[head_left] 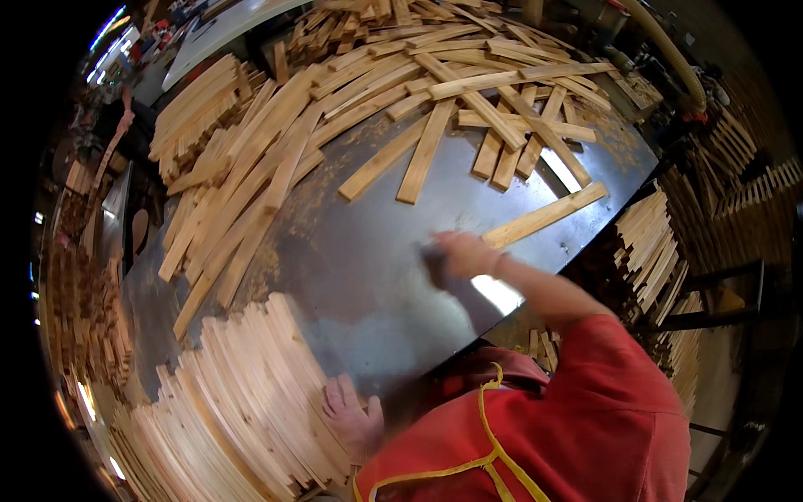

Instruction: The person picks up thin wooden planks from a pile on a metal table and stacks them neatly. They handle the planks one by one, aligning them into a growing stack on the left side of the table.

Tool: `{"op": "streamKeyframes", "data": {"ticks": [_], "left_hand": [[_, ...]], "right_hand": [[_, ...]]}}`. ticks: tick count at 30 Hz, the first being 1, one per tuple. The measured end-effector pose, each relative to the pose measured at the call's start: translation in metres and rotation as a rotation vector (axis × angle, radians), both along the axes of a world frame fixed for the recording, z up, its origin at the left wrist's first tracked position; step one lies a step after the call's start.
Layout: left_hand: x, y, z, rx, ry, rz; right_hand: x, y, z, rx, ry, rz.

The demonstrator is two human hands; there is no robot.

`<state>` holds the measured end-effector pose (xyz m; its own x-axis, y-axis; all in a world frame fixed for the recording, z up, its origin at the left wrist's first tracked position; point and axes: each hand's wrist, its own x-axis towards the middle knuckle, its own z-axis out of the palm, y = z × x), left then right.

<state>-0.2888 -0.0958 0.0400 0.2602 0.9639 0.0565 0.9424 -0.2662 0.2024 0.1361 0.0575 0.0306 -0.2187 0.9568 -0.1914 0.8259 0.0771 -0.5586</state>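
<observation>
Where the metal table (360, 276) fills the middle of the view, work goes on at two places. At about 9 o'clock, beyond the table's edge, dim stacks of wood (84, 309) stand on the shop floor. At 7 o'clock a fanned stack (242, 393) of thin strips lies on the table's near corner, the strips side by side and on edge. The left hand (351, 414) rests at 6 o'clock, fingers spread and open, fingertips touching the stack's right side; it grips nothing. A red sleeve with yellow piping (544, 418) covers the lower right of the view, from 5 to 6 o'clock. From 10 to 11 o'clock a loose row of long strips (242, 184) lies slantwise on the table, overlapping one another. Near the picture's centre, slightly toward 3 o'clock, the right hand (460, 255) is closed round a small dark object (435, 263); motion blur hides what the object is. The hand sits on the near end of a single strip (544, 216), which points toward 2 o'clock and reaches the table's right edge. From 12 to 1 o'clock a jumbled heap of strips (468, 84) crosses at many angles, with sawdust around it. At 2 o'clock a pale hose (669, 54) curves downward. At 3 o'clock, off the table, more stacked strips (648, 243) stand beside dark racks.
</observation>
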Motion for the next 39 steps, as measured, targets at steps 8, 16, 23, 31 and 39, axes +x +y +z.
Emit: {"op": "streamKeyframes", "data": {"ticks": [8,16,23,31,39], "left_hand": [[0.129,0.079,-0.016,-0.189,-0.123,-0.228],[0.241,0.134,-0.038,-0.064,-0.152,-0.131],[0.26,0.134,-0.035,-0.123,0.01,-0.178],[0.165,0.096,-0.055,-0.464,-0.544,0.464],[0.102,0.042,-0.036,-0.54,-0.463,0.624]], "right_hand": [[0.149,-0.001,0.01,-0.208,-0.563,-0.042],[0.21,0.15,0.027,0.253,-0.33,-0.562],[0.246,0.154,-0.042,0.08,-0.312,-0.833],[0.035,-0.076,-0.023,-0.516,0.663,-0.375],[-0.149,-0.126,-0.014,-0.606,0.147,0.694]]}}
